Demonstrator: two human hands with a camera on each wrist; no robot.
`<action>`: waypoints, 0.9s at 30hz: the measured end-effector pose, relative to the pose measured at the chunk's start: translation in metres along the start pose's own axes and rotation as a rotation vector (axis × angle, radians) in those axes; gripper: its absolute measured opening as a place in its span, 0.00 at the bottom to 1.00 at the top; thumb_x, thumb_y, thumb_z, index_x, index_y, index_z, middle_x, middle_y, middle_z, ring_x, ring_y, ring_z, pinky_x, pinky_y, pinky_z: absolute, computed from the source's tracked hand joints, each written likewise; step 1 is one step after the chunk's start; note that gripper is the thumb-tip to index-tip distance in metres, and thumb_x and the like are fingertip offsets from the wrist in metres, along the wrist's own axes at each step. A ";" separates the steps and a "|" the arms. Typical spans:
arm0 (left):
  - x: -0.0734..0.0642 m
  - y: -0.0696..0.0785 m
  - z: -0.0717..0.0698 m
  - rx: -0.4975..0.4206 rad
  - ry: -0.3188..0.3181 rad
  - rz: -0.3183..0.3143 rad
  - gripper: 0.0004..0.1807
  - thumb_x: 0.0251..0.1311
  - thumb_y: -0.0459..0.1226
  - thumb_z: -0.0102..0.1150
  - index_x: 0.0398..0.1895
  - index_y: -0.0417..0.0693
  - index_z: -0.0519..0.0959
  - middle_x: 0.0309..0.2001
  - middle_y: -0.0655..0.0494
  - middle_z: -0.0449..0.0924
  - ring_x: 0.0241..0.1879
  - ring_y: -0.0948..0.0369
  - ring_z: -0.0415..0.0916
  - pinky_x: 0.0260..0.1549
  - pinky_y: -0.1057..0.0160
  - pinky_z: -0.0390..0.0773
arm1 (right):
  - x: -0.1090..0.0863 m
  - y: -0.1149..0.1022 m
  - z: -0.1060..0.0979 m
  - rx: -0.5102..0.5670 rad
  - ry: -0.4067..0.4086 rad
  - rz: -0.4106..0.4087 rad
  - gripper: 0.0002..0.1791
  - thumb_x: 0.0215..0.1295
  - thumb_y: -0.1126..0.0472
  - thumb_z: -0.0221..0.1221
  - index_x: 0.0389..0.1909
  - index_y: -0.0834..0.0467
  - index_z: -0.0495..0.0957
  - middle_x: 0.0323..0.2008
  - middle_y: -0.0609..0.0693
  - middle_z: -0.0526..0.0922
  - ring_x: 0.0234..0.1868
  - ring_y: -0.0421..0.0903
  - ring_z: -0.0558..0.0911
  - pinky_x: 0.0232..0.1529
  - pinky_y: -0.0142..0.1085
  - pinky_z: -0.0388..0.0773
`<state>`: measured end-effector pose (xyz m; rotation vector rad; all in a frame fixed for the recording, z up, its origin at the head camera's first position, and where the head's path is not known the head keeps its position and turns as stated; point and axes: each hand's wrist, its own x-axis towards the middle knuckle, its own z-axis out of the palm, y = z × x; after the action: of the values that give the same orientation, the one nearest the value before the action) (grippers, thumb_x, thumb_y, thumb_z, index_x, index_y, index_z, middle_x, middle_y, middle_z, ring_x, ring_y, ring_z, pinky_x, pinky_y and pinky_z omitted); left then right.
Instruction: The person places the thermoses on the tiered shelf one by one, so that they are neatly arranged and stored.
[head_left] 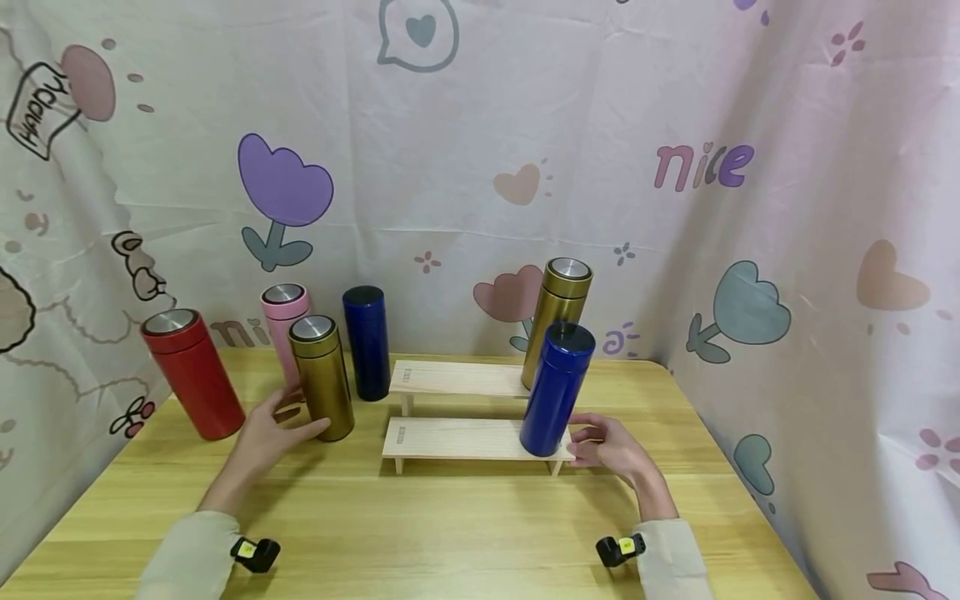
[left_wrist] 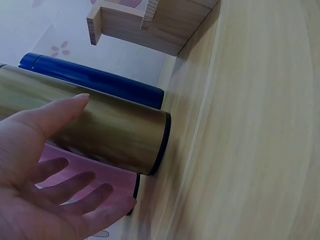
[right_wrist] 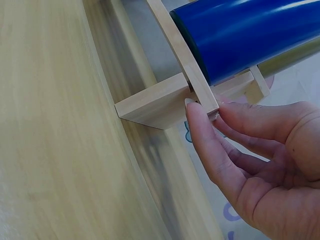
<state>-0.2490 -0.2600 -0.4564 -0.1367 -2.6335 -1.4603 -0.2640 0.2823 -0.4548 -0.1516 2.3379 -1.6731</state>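
In the head view, my left hand (head_left: 268, 433) is beside a gold thermos (head_left: 324, 383), its fingers spread and loosely bent. The left wrist view shows the thumb across the gold thermos's side and the other fingers near a pink thermos (left_wrist: 90, 175); contact cannot be told. My right hand (head_left: 611, 450) pinches the right end of the lower board of a two-step wooden stand (head_left: 457, 437), thumb and index finger at the board's edge (right_wrist: 205, 97). A blue thermos (head_left: 555, 392) stands on that lower board. Behind it, another gold thermos (head_left: 566, 287) stands on the upper board.
A red thermos (head_left: 193, 375) stands at the far left of the wooden table (head_left: 420, 533). Another blue thermos (head_left: 367, 342) is left of the stand. A patterned curtain (head_left: 450, 150) hangs behind and along both sides.
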 end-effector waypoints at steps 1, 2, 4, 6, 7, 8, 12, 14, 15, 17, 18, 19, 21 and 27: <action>0.001 0.000 0.001 -0.003 -0.001 0.002 0.49 0.65 0.43 0.70 0.79 0.32 0.53 0.73 0.27 0.62 0.70 0.32 0.65 0.67 0.37 0.70 | 0.000 0.000 0.000 0.000 0.000 0.001 0.31 0.68 0.71 0.63 0.70 0.71 0.66 0.48 0.63 0.79 0.39 0.48 0.86 0.48 0.45 0.89; 0.002 0.000 0.001 -0.004 -0.005 0.001 0.50 0.65 0.44 0.70 0.80 0.32 0.53 0.73 0.26 0.62 0.70 0.32 0.65 0.67 0.37 0.70 | 0.000 0.000 -0.001 0.001 0.001 0.002 0.31 0.69 0.70 0.63 0.70 0.71 0.66 0.48 0.63 0.79 0.39 0.48 0.86 0.48 0.45 0.89; 0.004 -0.001 0.003 -0.003 -0.012 -0.001 0.51 0.64 0.45 0.71 0.80 0.32 0.52 0.73 0.26 0.62 0.70 0.31 0.66 0.67 0.36 0.71 | 0.001 0.000 -0.001 0.005 0.001 0.002 0.31 0.68 0.71 0.63 0.70 0.71 0.66 0.47 0.62 0.79 0.39 0.47 0.86 0.48 0.46 0.89; 0.006 -0.001 0.005 -0.002 -0.018 -0.005 0.52 0.64 0.45 0.71 0.80 0.33 0.50 0.73 0.26 0.62 0.69 0.30 0.66 0.67 0.35 0.71 | 0.001 0.000 -0.001 0.009 -0.005 -0.004 0.31 0.69 0.70 0.63 0.70 0.71 0.66 0.47 0.62 0.79 0.39 0.47 0.86 0.48 0.46 0.89; 0.007 -0.002 0.006 -0.002 -0.020 -0.009 0.52 0.64 0.46 0.71 0.81 0.33 0.50 0.73 0.26 0.61 0.69 0.30 0.66 0.67 0.35 0.71 | 0.001 0.001 -0.002 0.012 -0.010 -0.011 0.31 0.68 0.70 0.63 0.70 0.72 0.65 0.47 0.62 0.79 0.39 0.47 0.86 0.48 0.46 0.89; 0.008 -0.002 0.007 -0.002 -0.022 -0.015 0.53 0.64 0.46 0.71 0.81 0.33 0.49 0.73 0.25 0.61 0.69 0.30 0.66 0.67 0.35 0.71 | 0.001 0.001 -0.002 0.016 -0.016 -0.016 0.32 0.68 0.71 0.63 0.70 0.72 0.65 0.47 0.62 0.79 0.39 0.46 0.86 0.48 0.46 0.89; 0.010 -0.004 0.012 -0.012 -0.024 -0.035 0.54 0.64 0.46 0.71 0.80 0.31 0.48 0.73 0.24 0.59 0.69 0.29 0.66 0.67 0.34 0.71 | 0.000 0.002 -0.001 0.021 -0.025 -0.022 0.32 0.68 0.71 0.62 0.70 0.73 0.64 0.47 0.63 0.80 0.39 0.47 0.87 0.48 0.47 0.89; 0.011 -0.004 0.014 -0.014 -0.024 -0.043 0.55 0.64 0.47 0.71 0.80 0.31 0.47 0.73 0.23 0.59 0.69 0.29 0.66 0.67 0.33 0.71 | 0.000 0.002 -0.001 0.017 -0.024 -0.019 0.32 0.68 0.71 0.62 0.70 0.73 0.65 0.47 0.63 0.80 0.39 0.47 0.87 0.48 0.46 0.89; 0.011 -0.004 0.015 -0.010 -0.023 -0.044 0.55 0.64 0.47 0.71 0.80 0.31 0.47 0.73 0.24 0.59 0.69 0.29 0.66 0.67 0.34 0.71 | 0.000 0.002 -0.001 0.016 -0.020 -0.015 0.31 0.68 0.72 0.62 0.70 0.73 0.65 0.47 0.63 0.80 0.39 0.47 0.87 0.47 0.46 0.89; 0.013 -0.004 0.017 -0.007 -0.020 -0.048 0.55 0.64 0.48 0.71 0.80 0.31 0.47 0.73 0.24 0.59 0.69 0.29 0.66 0.67 0.34 0.71 | 0.000 0.003 -0.001 0.012 -0.015 -0.013 0.31 0.68 0.72 0.62 0.70 0.73 0.65 0.47 0.64 0.80 0.39 0.47 0.87 0.47 0.46 0.89; 0.013 -0.004 0.017 -0.005 -0.019 -0.050 0.56 0.64 0.49 0.71 0.80 0.31 0.47 0.74 0.24 0.59 0.69 0.29 0.66 0.67 0.34 0.71 | 0.000 0.002 -0.001 0.012 -0.015 -0.013 0.31 0.68 0.72 0.62 0.70 0.73 0.66 0.47 0.64 0.80 0.39 0.47 0.87 0.47 0.46 0.89; 0.014 -0.004 0.018 -0.003 -0.019 -0.054 0.56 0.63 0.49 0.71 0.80 0.32 0.47 0.74 0.25 0.59 0.69 0.30 0.66 0.67 0.33 0.71 | 0.000 0.002 -0.001 0.013 -0.014 -0.015 0.31 0.68 0.72 0.62 0.70 0.73 0.66 0.47 0.63 0.80 0.39 0.47 0.87 0.47 0.46 0.89; 0.015 -0.004 0.018 0.001 -0.019 -0.061 0.56 0.63 0.50 0.70 0.80 0.32 0.46 0.74 0.25 0.59 0.69 0.29 0.66 0.67 0.33 0.71 | 0.001 0.002 -0.001 0.017 -0.019 -0.018 0.31 0.68 0.72 0.62 0.70 0.73 0.65 0.47 0.63 0.80 0.39 0.47 0.87 0.47 0.46 0.89; 0.020 -0.007 0.020 0.018 -0.016 -0.073 0.56 0.64 0.53 0.69 0.80 0.32 0.47 0.74 0.25 0.59 0.69 0.30 0.66 0.68 0.33 0.70 | 0.000 0.001 -0.001 0.023 -0.029 -0.024 0.32 0.68 0.71 0.62 0.71 0.73 0.64 0.47 0.62 0.79 0.38 0.47 0.87 0.48 0.47 0.89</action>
<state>-0.2707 -0.2467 -0.4698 -0.0511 -2.6906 -1.4637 -0.2645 0.2830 -0.4557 -0.1998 2.3034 -1.6971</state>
